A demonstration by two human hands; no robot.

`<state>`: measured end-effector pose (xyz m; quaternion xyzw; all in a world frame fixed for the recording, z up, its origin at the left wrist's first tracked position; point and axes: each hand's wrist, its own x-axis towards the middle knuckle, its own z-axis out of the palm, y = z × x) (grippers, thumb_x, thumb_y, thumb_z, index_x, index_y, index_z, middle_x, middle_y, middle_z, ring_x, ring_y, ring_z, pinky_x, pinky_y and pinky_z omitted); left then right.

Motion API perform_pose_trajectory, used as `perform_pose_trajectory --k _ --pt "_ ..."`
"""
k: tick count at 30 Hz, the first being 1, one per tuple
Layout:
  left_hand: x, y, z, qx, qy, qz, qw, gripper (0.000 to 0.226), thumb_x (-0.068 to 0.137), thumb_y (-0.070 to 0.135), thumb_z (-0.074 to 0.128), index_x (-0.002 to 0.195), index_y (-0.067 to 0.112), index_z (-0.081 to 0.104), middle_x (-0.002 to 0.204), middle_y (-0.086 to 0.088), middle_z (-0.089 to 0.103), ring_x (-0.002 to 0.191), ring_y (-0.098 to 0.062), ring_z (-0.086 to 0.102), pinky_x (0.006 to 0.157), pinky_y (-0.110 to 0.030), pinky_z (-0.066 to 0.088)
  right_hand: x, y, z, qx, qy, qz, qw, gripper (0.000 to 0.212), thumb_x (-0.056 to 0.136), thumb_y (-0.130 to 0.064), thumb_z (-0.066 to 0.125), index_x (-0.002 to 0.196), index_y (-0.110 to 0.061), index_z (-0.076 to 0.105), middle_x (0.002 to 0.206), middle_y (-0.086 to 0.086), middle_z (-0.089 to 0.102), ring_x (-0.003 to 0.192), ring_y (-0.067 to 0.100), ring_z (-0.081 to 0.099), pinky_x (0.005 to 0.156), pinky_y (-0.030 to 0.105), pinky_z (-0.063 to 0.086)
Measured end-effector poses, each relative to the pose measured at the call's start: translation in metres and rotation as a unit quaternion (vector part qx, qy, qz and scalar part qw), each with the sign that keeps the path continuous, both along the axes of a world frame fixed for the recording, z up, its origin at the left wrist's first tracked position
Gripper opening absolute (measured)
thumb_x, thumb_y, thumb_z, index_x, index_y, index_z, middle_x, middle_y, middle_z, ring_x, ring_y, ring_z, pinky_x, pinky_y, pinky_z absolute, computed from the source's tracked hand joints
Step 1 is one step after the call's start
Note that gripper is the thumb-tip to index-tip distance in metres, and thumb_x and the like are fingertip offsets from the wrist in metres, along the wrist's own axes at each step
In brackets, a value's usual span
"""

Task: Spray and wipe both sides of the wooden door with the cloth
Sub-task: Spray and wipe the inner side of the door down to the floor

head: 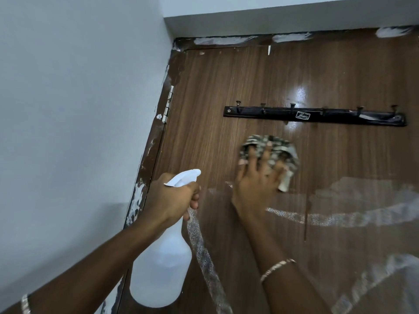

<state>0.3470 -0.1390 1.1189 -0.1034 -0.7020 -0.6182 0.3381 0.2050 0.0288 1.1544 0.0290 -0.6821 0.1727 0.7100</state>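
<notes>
The wooden door (222, 87) fills the view ahead of us, shut in its frame, with pale wet streaks (340, 217) across its lower part; the cloth (272, 146) lies bunched against the panel near the middle, just under the black hook rail (315, 115) at its 12 o'clock. Our right grip (256, 180) is spread flat on it, fingers apart and straight, pressing rather than clutching; the cloth sits under the fingertips and runs past them toward 12 o'clock, with a tail hanging at the palm's 3 o'clock. Our left grip (172, 196) is clamped round the neck of the spray bottle (162, 264), at 9 o'clock of the right, nozzle toward the door.

We judge the step to be wiping this face; to do it well, we should keep the palm's weight even, sweep in overlapping passes down toward the streaks at 4 o'clock, and turn the cloth when it loads up; the rail's hooks could snag it. The hinge (168, 105) sits at 10 o'clock, beside the pale wall (79, 109).
</notes>
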Motion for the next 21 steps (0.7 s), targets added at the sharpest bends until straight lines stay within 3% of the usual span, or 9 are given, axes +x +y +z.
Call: perform_pose_trajectory --k 3,6,8,10,13,16,19,21 --pt "-0.002 -0.001 -0.006 0.011 0.028 0.067 0.997 0.010 0.089 0.019 0.067 0.086 0.011 0.072 0.068 -0.005 0.074 0.062 -0.023 0.072 0.053 -0.032 0.057 -0.013 -0.059 0.002 0.119 -0.006 0.007 0.993 0.050 0.102 -0.044 0.043 0.148 -0.029 0.053 0.164 0.007 0.035 0.152 0.043 0.024 0.125 0.057 0.006" --pt "-0.001 0.003 -0.012 0.042 0.043 0.078 0.995 0.008 0.090 0.014 0.065 0.089 0.008 0.072 0.069 -0.006 0.073 0.052 -0.011 0.069 0.047 -0.028 0.053 -0.020 -0.098 -0.002 0.258 -0.035 -0.004 0.965 0.055 0.096 -0.050 0.035 0.144 -0.032 0.058 0.161 0.007 0.040 0.149 0.044 0.031 0.122 0.060 0.013" --pt "-0.002 0.004 -0.014 0.048 0.039 0.083 0.995 0.012 0.092 0.017 0.066 0.096 0.007 0.070 0.073 -0.006 0.073 0.051 -0.010 0.068 0.046 -0.025 0.052 -0.019 -0.101 -0.006 0.345 -0.068 -0.014 0.936 0.062 0.096 -0.054 0.023 0.149 -0.035 0.050 0.167 0.005 0.030 0.154 0.041 0.021 0.125 0.060 0.008" --pt "-0.005 0.004 -0.017 0.037 0.032 0.092 0.995 0.015 0.092 0.020 0.066 0.099 0.007 0.068 0.071 -0.002 0.072 0.046 -0.009 0.065 0.042 -0.021 0.049 -0.017 -0.085 -0.005 0.382 -0.079 -0.001 0.921 0.056 0.100 -0.052 0.031 0.152 -0.037 0.044 0.169 0.001 0.023 0.157 0.036 0.012 0.126 0.057 0.003" --pt "-0.005 0.006 -0.018 0.022 0.031 0.100 0.994 0.007 0.090 0.016 0.066 0.086 0.011 0.070 0.056 0.002 0.069 0.038 -0.012 0.057 0.044 -0.022 0.050 -0.007 -0.044 -0.004 0.292 -0.060 0.024 0.954 0.048 0.099 -0.047 0.045 0.146 -0.038 0.052 0.165 -0.001 0.035 0.153 0.036 0.025 0.127 0.051 0.000" --pt "-0.001 0.008 -0.018 0.017 0.036 0.100 0.994 0.017 0.092 0.015 0.065 0.075 0.015 0.069 0.057 0.001 0.070 0.042 -0.016 0.059 0.046 -0.025 0.052 0.005 0.013 -0.013 0.175 -0.074 -0.014 0.982 0.052 0.104 -0.050 0.036 0.155 -0.039 0.039 0.169 0.001 0.023 0.156 0.034 0.017 0.125 0.049 -0.011" --pt "0.001 0.010 -0.015 0.009 0.042 0.110 0.993 0.019 0.093 0.017 0.064 0.076 0.012 0.071 0.066 -0.003 0.073 0.043 -0.018 0.060 0.050 -0.027 0.053 0.016 0.041 -0.025 0.049 -0.039 -0.021 0.998 0.050 0.105 -0.042 0.044 0.154 -0.033 0.043 0.169 0.003 0.025 0.157 0.035 0.011 0.125 0.059 0.000" --pt "-0.001 0.012 -0.012 0.005 0.044 0.116 0.992 0.018 0.093 0.019 0.064 0.077 0.013 0.071 0.067 -0.002 0.073 0.042 -0.016 0.060 0.051 -0.027 0.053 0.014 0.022 -0.027 0.008 -0.032 -0.013 0.999 0.049 0.105 -0.041 0.044 0.153 -0.033 0.043 0.171 0.003 0.018 0.157 0.039 0.007 0.125 0.060 -0.001"
